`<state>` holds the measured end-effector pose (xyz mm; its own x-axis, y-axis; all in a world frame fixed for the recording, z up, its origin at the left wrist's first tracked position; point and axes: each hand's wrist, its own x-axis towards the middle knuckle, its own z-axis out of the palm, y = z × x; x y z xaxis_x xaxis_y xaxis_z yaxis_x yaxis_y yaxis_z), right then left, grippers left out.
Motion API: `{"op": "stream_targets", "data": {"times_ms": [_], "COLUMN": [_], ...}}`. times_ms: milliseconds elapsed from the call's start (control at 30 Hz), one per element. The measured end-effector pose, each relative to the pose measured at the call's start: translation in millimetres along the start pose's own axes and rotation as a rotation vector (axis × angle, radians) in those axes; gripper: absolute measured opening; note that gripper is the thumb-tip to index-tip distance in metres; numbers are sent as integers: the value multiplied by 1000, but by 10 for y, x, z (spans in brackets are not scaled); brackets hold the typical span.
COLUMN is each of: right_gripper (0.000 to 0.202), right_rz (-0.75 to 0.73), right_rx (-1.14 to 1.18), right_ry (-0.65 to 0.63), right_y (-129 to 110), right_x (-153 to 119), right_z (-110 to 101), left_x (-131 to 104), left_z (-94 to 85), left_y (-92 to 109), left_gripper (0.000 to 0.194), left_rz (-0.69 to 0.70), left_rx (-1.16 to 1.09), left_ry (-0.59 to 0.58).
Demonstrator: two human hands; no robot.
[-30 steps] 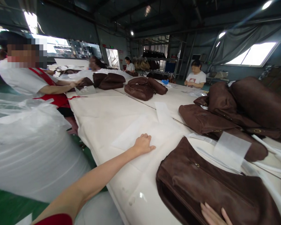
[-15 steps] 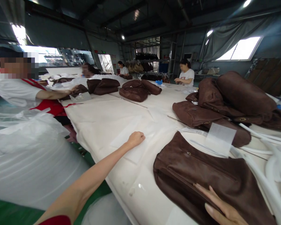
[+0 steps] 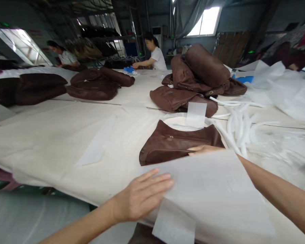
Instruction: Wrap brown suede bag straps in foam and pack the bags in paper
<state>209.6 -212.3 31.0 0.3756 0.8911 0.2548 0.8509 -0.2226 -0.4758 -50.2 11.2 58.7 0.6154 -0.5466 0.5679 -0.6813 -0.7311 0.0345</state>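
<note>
The bench (image 3: 53,135) bears a brown bag (image 3: 165,145) touching the right fingers (image 3: 197,149); straight left fingers (image 3: 156,185) overlap a sheet (image 3: 213,179); grips unclear.

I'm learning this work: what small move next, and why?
Perhaps ease the large white sheet toward the brown bag with the left hand: it rests on the sheet, which hides part of the bag, while the right hand touches the bag.

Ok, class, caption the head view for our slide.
Left hand at the edge of a translucent sheet, right hand on a brown bag.
</note>
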Motion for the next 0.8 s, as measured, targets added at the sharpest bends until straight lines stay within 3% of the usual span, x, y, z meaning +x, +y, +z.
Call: {"op": "stream_targets", "data": {"times_ms": [67,167,233,367,433,533,633,700,800], "right_gripper": [43,55,67,62,60,64,64,61,58], "right_rz": [188,499,600,579,583,616,582,536,515], "right_rx": [208,662,823,936,988,978,966,985,972], "right_ry": [-186,-505,-572,-607,-636,-622,-613,-631,-628], "right_y": [-10,-51,-65,-74,-91,-121,-123,-107,-83], "right_x": [41,89,107,120,122,122,121,120,122], "right_z": [-36,-81,-97,-108,-113,-117,-105,-95,-93], "left_x": [121,197,196,183,174,137,107,125,236], "left_z": [263,581,706,796,816,861,892,876,780], "left_y": [38,-56,-106,-90,-70,-34,33,71,63], "left_gripper": [20,23,25,23,23,20,42,50,20], "left_rz": [98,146,167,133,42,-167,-470,-660,-719], "left_rx": [-26,1,9,-71,-114,-43,94,132,106], "left_ry": [-92,-142,-176,-325,-396,-339,-283,-343,-486]}}
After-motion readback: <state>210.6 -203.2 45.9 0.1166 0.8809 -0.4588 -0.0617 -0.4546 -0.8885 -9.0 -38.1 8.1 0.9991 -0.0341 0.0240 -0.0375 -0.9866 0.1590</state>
